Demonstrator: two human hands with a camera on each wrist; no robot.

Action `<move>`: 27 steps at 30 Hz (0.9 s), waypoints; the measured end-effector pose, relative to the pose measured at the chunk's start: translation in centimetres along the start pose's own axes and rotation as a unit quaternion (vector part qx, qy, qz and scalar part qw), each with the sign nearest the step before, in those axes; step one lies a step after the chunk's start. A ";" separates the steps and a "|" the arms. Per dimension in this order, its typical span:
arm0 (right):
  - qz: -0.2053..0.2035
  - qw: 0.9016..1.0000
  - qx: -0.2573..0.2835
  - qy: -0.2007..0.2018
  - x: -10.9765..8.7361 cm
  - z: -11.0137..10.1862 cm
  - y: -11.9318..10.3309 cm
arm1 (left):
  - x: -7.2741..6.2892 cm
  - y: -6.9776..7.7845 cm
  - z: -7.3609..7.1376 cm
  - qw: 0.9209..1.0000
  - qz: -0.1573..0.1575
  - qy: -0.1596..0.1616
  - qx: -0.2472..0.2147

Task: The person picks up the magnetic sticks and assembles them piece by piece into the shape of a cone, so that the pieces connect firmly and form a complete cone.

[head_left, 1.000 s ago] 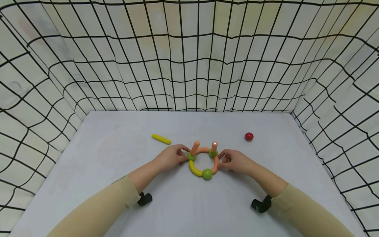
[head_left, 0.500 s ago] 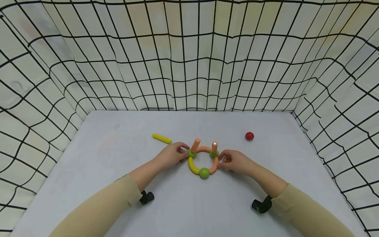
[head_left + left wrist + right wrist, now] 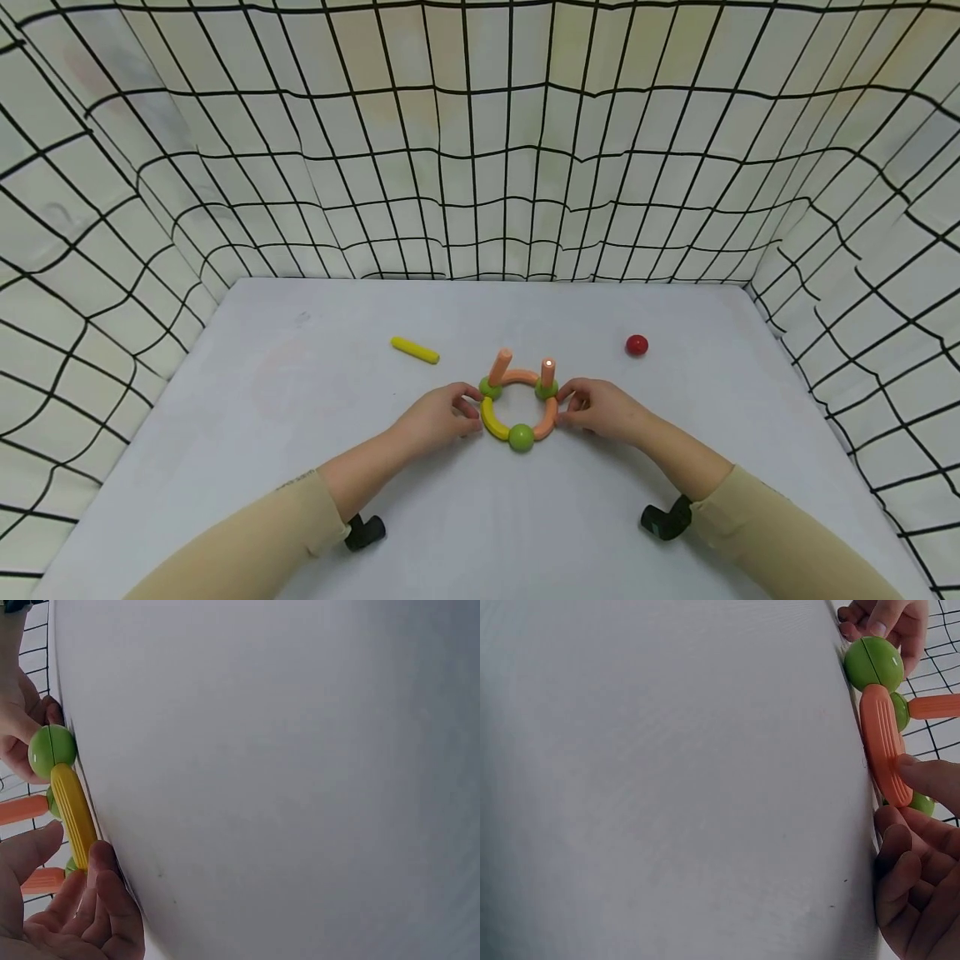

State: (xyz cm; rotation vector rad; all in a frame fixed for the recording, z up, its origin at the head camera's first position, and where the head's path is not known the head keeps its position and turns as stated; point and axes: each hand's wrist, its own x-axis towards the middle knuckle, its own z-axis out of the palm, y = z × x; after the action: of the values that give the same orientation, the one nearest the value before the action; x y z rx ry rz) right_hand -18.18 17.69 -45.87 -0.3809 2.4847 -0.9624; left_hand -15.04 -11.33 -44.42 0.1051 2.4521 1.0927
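Note:
A toy ring (image 3: pixel 517 377) lies mid-table, made of two orange curved pieces, a yellow curved piece (image 3: pixel 493 419) and three green balls (image 3: pixel 521 437). Two orange pegs (image 3: pixel 500 365) stand up from the two far balls. My left hand (image 3: pixel 474 417) pinches the yellow curved piece (image 3: pixel 73 814) near its far end, thumb on one side and fingers on the other. On the ring's right side, my right hand (image 3: pixel 564 410) pinches the orange curved piece (image 3: pixel 881 742), with its index finger (image 3: pixel 930 780) laid on top.
A yellow stick (image 3: pixel 415 350) lies to the left behind the ring, and a red ball (image 3: pixel 637 344) sits to the right. Black-gridded white cloth walls (image 3: pixel 480 167) close in the grey table (image 3: pixel 300 467) on three sides.
My left hand has slid from the left green ball toward me, onto the yellow curved piece. The right hand has kept its hold on the orange curved piece.

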 end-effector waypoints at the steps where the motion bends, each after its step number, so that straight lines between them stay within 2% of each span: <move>1: 0.000 1.000 0.000 0.001 0.0 0.0 0.0 | -0.1 0.1 0.1 1.000 0.002 0.000 0.000; 12: -0.008 1.000 0.000 0.005 -0.3 0.0 -0.3 | 0.1 0.3 0.3 1.000 0.015 0.013 0.012; 27: -0.011 1.000 0.006 0.012 -0.4 0.0 -0.2 | 0.7 0.3 -0.1 1.000 0.009 0.019 0.010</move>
State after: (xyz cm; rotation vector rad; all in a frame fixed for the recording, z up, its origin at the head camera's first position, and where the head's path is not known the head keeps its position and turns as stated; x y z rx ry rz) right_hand -17.86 17.73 -45.62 -0.3959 2.4992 -0.9956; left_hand -15.69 -11.03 -44.41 0.1123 2.5005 1.0878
